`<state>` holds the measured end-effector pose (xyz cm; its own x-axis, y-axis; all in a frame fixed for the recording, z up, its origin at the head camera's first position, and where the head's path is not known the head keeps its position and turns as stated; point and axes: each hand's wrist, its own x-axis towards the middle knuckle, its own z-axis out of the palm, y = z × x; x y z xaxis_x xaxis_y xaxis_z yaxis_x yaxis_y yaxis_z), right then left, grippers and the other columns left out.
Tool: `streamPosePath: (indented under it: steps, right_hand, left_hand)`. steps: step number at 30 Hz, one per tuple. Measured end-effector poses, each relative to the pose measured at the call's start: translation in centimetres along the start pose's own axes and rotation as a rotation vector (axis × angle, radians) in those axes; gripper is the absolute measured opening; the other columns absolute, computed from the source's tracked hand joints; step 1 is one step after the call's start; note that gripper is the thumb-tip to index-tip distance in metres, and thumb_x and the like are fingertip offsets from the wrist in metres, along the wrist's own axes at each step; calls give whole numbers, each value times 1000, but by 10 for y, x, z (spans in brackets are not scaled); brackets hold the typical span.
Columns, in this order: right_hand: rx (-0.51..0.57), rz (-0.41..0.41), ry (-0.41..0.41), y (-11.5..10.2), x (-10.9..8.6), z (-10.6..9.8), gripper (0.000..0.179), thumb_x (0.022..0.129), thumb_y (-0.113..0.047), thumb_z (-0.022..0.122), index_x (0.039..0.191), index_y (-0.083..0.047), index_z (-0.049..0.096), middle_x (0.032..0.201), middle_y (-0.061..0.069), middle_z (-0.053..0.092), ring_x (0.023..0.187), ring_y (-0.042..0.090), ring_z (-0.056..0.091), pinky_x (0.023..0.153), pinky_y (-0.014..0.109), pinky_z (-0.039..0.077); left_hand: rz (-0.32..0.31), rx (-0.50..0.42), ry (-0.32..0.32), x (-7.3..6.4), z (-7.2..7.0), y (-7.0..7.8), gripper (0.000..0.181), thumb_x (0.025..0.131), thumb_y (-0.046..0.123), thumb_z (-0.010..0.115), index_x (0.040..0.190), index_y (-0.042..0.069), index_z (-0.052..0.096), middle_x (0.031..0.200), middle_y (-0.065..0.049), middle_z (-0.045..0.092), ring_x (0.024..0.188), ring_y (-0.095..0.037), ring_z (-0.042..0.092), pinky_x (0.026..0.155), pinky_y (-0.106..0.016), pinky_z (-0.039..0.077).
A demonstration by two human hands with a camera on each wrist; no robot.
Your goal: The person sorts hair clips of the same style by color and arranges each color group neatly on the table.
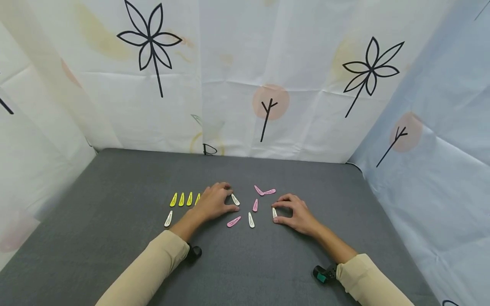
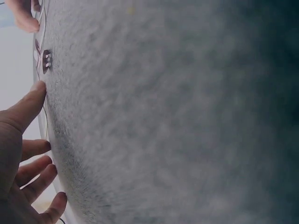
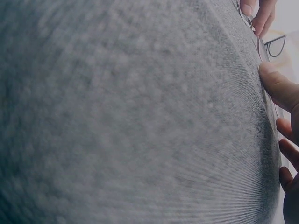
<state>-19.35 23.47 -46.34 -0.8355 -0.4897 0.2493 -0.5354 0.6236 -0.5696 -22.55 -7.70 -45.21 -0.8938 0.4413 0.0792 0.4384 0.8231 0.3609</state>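
In the head view my left hand (image 1: 214,202) spans a white snap hair clip (image 1: 235,199) on the grey table, pinching its two ends between thumb and index finger. To the right, my right hand (image 1: 297,214) holds another white hair clip (image 1: 274,212) the same way, with fingertips at its far end and thumb at its near end. Between the hands lie a white clip (image 1: 251,219), a pink clip (image 1: 255,205) and a slanted pink clip (image 1: 234,221). Two more pink clips (image 1: 269,191) meet in a V farther back. Both wrist views show the clips only edge-on.
A row of several yellow clips (image 1: 181,199) lies left of the left hand, which partly covers its right end. One white clip (image 1: 168,218) sits below that row. The grey table (image 1: 115,255) meets patterned white cloth (image 1: 229,114) at the back and sides.
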Motion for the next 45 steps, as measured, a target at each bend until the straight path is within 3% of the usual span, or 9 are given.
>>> streamPosePath:
  steps: [5,13,21,30,38,45]
  right_hand:
    - [5,0,2,0,0,0,38,79,-25,85,113,-11,75,118,9,60,118,34,51,94,59,32]
    - [-2,6,-2,-1,0,0,38,80,-25,85,113,-11,74,118,9,60,118,34,51,94,59,32]
    - [2,0,3,0,0,0,38,79,-24,86,113,-11,75,118,9,60,118,34,51,95,58,32]
    - [-8,-18,10,1,0,1,38,79,-24,85,113,-11,75,117,9,60,117,34,51,93,57,33]
    - [-7,-27,13,0,0,1,38,79,-24,86,112,-11,75,117,9,60,116,34,52,93,56,33]
    - [-4,-25,19,1,-1,1,38,78,-24,86,112,-11,75,117,9,60,116,33,52,93,56,33]
  left_hand:
    - [-27,-3,12,0,1,4,62,84,46,78,128,3,67,138,-12,57,129,-31,50,103,-57,39]
    - [-20,-26,10,0,1,6,52,87,38,78,125,4,69,137,-12,58,127,-31,52,101,-56,41]
    - [50,-70,-21,-9,-4,4,50,88,29,77,129,2,66,140,-14,54,131,-33,48,102,-56,39]
    - [124,-68,64,-42,-28,-5,50,85,24,81,126,-2,67,145,-17,50,136,-38,43,101,-65,37]
    - [160,-29,129,-78,-48,-27,52,80,20,84,124,-1,68,143,-18,51,133,-36,46,94,-68,40]
    - [100,11,101,-103,-59,-50,50,79,18,85,124,0,69,144,-20,49,138,-40,38,93,-68,39]
